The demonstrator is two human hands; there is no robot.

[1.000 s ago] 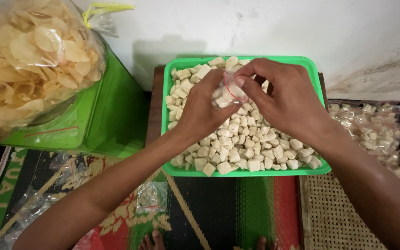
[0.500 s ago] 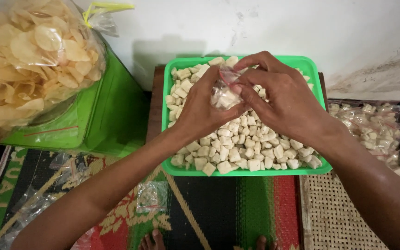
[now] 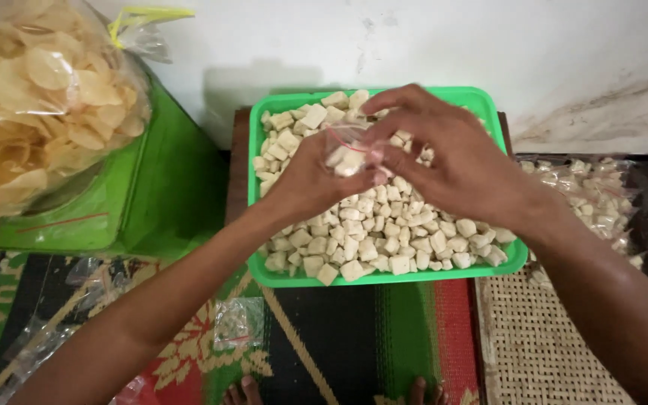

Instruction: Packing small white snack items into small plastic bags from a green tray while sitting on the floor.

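Left hand (image 3: pixel 305 180) and right hand (image 3: pixel 444 161) both pinched shut on a small clear plastic bag (image 3: pixel 345 154) with red-lined mouth, above green tray (image 3: pixel 384 277) of pale cracker cubes (image 3: pixel 369 232), big bag of chips (image 3: pixel 35 105) far left, filled packets (image 3: pixel 594 199) right.

A small clear bag (image 3: pixel 346 154) with a red strip sits above the tray. A large clear bag of pale chips (image 3: pixel 35 105) stands far left. Filled small bags (image 3: pixel 594 199) lie right; empty clear bags (image 3: pixel 238 324) lie below.
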